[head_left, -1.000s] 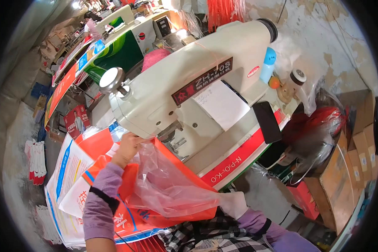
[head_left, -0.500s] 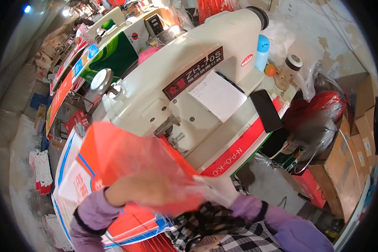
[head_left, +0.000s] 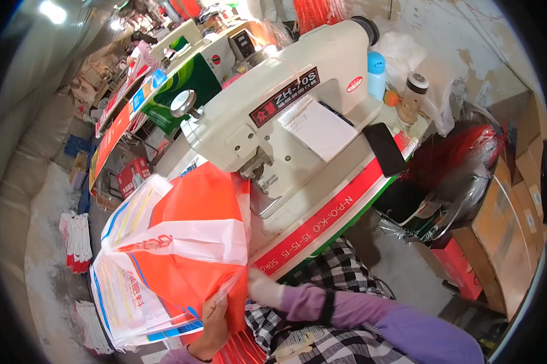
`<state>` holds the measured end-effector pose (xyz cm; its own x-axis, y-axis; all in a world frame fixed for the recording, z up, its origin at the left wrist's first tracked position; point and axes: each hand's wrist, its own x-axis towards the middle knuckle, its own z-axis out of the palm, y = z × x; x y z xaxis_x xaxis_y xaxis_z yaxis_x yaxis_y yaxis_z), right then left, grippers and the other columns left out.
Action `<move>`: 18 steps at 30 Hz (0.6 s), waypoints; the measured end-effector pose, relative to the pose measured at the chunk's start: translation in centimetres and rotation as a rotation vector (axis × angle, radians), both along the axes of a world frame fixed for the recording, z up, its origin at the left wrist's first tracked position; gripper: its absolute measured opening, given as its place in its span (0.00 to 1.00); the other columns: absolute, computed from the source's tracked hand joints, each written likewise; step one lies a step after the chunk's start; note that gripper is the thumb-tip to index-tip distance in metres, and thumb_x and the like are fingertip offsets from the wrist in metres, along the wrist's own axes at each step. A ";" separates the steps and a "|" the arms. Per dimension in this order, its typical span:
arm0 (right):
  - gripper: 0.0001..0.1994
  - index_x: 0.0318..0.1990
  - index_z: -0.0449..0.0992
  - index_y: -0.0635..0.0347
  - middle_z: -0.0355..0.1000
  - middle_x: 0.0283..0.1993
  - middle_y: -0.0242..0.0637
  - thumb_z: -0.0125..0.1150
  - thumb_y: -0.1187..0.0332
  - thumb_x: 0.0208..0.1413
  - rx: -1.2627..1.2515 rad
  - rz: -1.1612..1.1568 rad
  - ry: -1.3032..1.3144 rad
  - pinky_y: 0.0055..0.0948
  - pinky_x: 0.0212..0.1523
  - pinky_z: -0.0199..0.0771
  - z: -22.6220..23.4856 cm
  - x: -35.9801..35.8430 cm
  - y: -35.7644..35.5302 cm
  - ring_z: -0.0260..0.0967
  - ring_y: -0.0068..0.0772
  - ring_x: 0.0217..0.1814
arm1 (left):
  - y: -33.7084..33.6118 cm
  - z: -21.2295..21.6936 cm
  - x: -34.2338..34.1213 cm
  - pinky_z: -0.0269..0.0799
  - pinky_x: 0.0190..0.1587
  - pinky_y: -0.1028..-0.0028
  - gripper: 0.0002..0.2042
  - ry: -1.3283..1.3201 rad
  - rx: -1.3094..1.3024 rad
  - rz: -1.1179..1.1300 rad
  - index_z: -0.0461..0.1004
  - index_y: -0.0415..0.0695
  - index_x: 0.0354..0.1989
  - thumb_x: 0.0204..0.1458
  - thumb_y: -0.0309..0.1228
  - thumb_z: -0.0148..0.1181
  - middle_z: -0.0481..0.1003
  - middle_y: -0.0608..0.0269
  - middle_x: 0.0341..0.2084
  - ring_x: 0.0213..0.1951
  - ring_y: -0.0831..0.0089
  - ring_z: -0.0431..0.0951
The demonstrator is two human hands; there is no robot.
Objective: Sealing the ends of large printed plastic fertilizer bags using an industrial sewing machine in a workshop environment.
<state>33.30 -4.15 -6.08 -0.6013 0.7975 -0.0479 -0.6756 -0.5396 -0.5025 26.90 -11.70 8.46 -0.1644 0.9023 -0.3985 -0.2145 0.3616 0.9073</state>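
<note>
Orange-and-white printed bag (head_left: 188, 242) filling the lower left of the frame, being held up off the counter (head_left: 328, 212) and fanning out wide toward the upper left, long axis running from its gathered lower corner at bottom centre up toward the needle area of the cream sewing machine (head_left: 273, 115). Left hand (head_left: 213, 327) gripping from below at bottom centre, fingers (head_left: 216, 312) curling shut on the bag's lower edge. Right hand (head_left: 264, 288) lying just beside it to the right, pale-gloved and pinching the same corner where a clear plastic film (head_left: 231, 282) is trailing off; how the fingertips there are standing cannot be told, being hidden behind the fabric. Both hands sitting close together at the corner, the left slightly nearer the bulk of the bag. Needle foot (head_left: 261, 173) standing above and to the right of the bag's top edge, near but apart. Lying farther right on the counter: a white paper sheet (head_left: 316, 124), a dark phone (head_left: 384, 148), a blue bottle (head_left: 376, 74) and a small jar (head_left: 412, 97). Stacked printed bags (head_left: 76, 239) resting on the floor at far left.
</note>
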 end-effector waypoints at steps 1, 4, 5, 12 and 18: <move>0.12 0.48 0.74 0.62 0.75 0.46 0.40 0.49 0.68 0.63 0.305 -0.026 -0.249 0.29 0.50 0.71 3.5 5.7 0.1 0.73 0.32 0.45 | 0.2 0.5 -0.3 0.71 0.38 0.77 0.13 0.006 0.003 0.007 0.71 0.36 0.51 0.63 0.31 0.50 0.77 0.62 0.36 0.34 0.78 0.75; 0.19 0.57 0.68 0.64 0.73 0.52 0.37 0.50 0.61 0.64 -0.387 -0.087 0.076 0.31 0.57 0.67 5.3 10.0 1.9 0.70 0.29 0.52 | 1.8 0.1 0.5 0.73 0.40 0.73 0.13 0.517 -0.097 -0.441 0.71 0.35 0.50 0.58 0.24 0.53 0.78 0.55 0.37 0.36 0.72 0.77; 0.20 0.59 0.67 0.65 0.72 0.53 0.37 0.51 0.62 0.63 -0.243 -0.194 0.024 0.31 0.57 0.67 5.1 10.1 1.9 0.70 0.28 0.53 | 3.2 1.1 1.6 0.73 0.40 0.73 0.13 0.515 -0.114 -0.462 0.71 0.35 0.50 0.58 0.24 0.53 0.78 0.55 0.37 0.36 0.72 0.77; 0.28 0.62 0.62 0.62 0.73 0.47 0.35 0.50 0.76 0.49 -0.117 -0.089 -0.276 0.31 0.49 0.72 6.4 12.7 -3.6 0.71 0.31 0.50 | 13.3 5.4 9.4 0.72 0.25 0.61 0.05 1.286 1.187 -1.289 0.73 0.43 0.18 0.40 0.28 0.59 0.72 0.59 0.16 0.21 0.57 0.76; 0.29 0.65 0.58 0.59 0.74 0.38 0.59 0.47 0.68 0.52 0.375 -0.123 -0.877 0.49 0.44 0.73 7.6 19.3 -5.9 0.73 0.60 0.39 | 7.0 3.3 8.7 0.71 0.22 0.60 0.08 1.251 0.512 -2.082 0.74 0.40 0.26 0.52 0.30 0.52 0.74 0.56 0.17 0.21 0.56 0.77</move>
